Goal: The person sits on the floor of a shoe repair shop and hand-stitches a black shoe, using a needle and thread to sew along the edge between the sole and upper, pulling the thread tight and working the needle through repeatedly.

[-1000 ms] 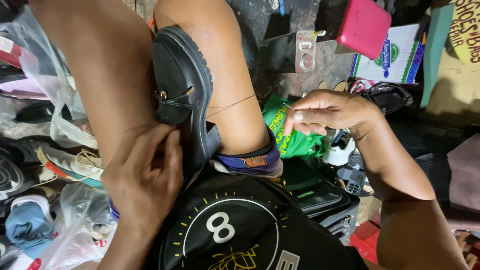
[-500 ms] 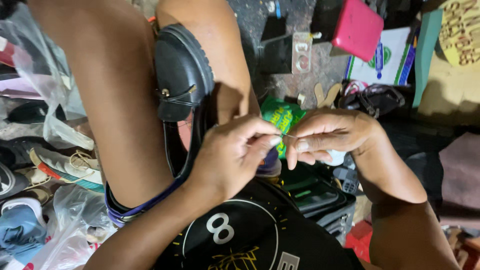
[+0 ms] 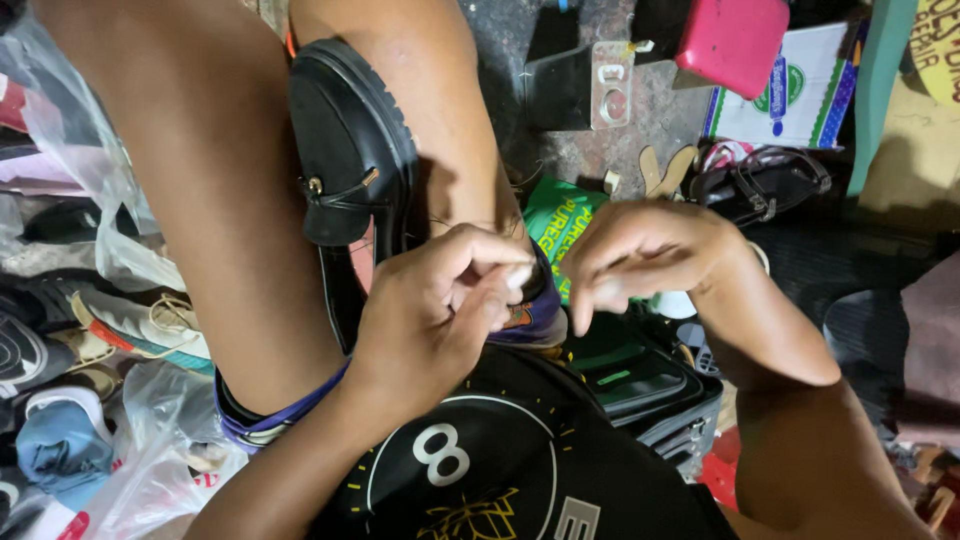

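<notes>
Cluttered floor of shoes and plastic bags; a black loafer [image 3: 350,170] sits wedged between the knees; left hand [image 3: 435,305] and right hand [image 3: 640,255] pinch shut just beside it, contents too small to tell.

Left hand [image 3: 440,300] and right hand [image 3: 640,250] close together (fingers curled)

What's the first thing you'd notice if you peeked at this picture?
A shiny black shoe wedged between the person's bare knees, near the top middle. Just below it, the left hand and right hand pinch close together. A bright pink box sits on the floor at the top right.
</notes>
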